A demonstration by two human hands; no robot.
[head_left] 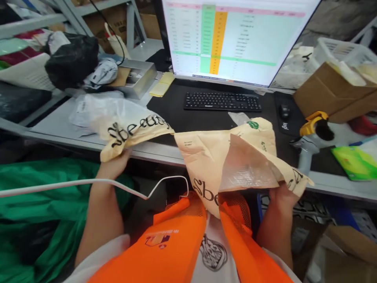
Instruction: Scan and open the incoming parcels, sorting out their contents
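A cream-coloured packaging bag [203, 157] with black lettering is stretched in front of my chest, torn open. Its left part [138, 131] joins the main part only at a narrow point near the middle. My left hand [116, 165] is closed on the lower edge of that left part, fingers mostly hidden beneath it. At the far right corner my right hand [284, 196] grips the bag, its fingers partly covered by the material. A shiny pinkish-brown surface [247, 167] shows in the opening; whether it is lining or contents, I cannot tell.
Behind the bag are a keyboard [222, 101], a monitor [238, 39] and a mouse [284, 112]. A barcode scanner [308, 147] stands close to my right hand. Clear plastic packets [94, 106] lie at left. A white bent rod [118, 182] crosses before my left forearm.
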